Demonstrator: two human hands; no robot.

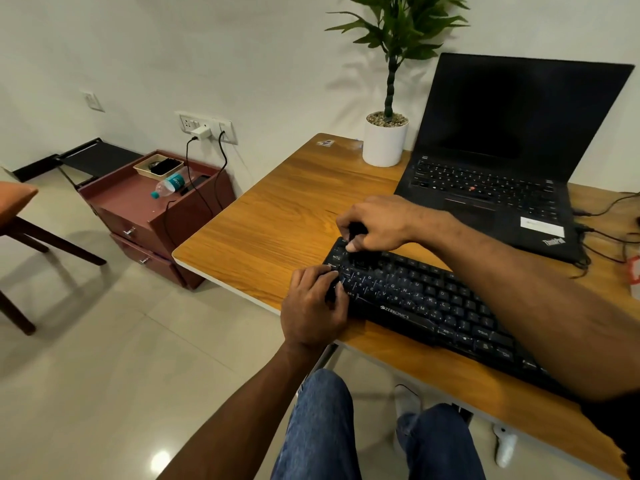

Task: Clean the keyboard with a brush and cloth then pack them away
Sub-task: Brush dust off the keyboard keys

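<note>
While the left hand point(313, 306) grips the near-left end of the keyboard point(426, 303), fingers curled over its edge onto the keys, the judgement is that it should keep holding the board down flat on the desk point(277, 216) so the strokes do not slide it. Just beyond, at the far-left corner of the keys, the right hand point(379, 223) is curled, fingertips pinching something small and dark against the top row; this is probably the brush, though almost all of it is buried in the fist and its bristles cannot be made out. Short strokes along the gaps between rows, sweeping dust toward the open left edge of the desk and away from the laptop point(502, 161) behind, would likely serve best, working row by row toward the right.

Much of the keyboard's right end is hidden under the right forearm. No cloth shows anywhere, nor any case to pack things into. Farther off, the potted plant point(386, 140) stands beside the laptop; far left, on the red cabinet point(149, 209), a tray's contents are too small to name
</note>
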